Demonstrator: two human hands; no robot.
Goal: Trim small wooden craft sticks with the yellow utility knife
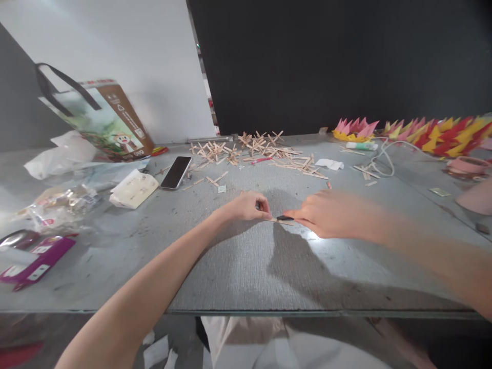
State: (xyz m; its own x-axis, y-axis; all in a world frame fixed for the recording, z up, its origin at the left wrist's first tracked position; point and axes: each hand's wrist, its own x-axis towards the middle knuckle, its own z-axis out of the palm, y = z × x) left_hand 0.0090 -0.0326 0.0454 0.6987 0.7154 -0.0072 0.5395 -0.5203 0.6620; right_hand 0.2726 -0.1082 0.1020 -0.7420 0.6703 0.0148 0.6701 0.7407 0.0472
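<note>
My left hand [251,206] is closed, thumb and fingertips pinching a thin wooden craft stick [288,223] down on the grey tabletop. My right hand [328,212], smeared a little by motion, is closed around a knife [285,218] with a dark blade. The blade lies over the stick, close to my left fingertips; most of its handle is hidden in my right hand. Beyond my hands is a pile of craft sticks [265,147], many joined in crossed shapes.
On the left are a phone [176,172], a tissue pack [134,188], clear plastic wrapping [63,205], a purple package [38,261] and a carrier bag [115,120]. At the right are a glue stick [361,146], a white cable [384,159] and folded-paper pieces [449,136]. The table's front edge [269,311] is near me.
</note>
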